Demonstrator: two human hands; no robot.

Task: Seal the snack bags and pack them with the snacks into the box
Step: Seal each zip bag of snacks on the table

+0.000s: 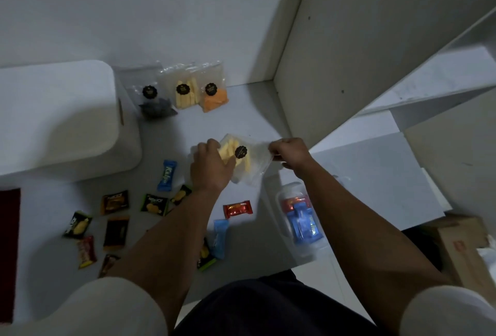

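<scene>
- At frame centre I hold a clear bag (248,159) of pale yellow sticks with a black round sticker, lifted over the table (241,110).
- My left hand (208,165) grips the bag's left end, fingers curled over it.
- My right hand (288,151) pinches the bag's right edge, where the clear plastic is drawn out thin.
- Three more bags lean against the wall at upper centre: a dark one (154,99), a yellow one (185,94) and an orange one (214,94), side by side, each with a black sticker.
- Small wrapped snacks lie scattered over the lower left of the table: a blue one (166,176) just left of my left wrist, a red one (237,209) between my forearms, and black-and-yellow ones (154,204) further left.
- A clear box (298,217) sits at lower centre-right, under my right forearm, with red and blue packets inside.
- A white rounded object (59,118) fills the left of the frame; I cannot tell what it is.
- A cardboard carton (461,247) sits on the floor at lower right.
</scene>
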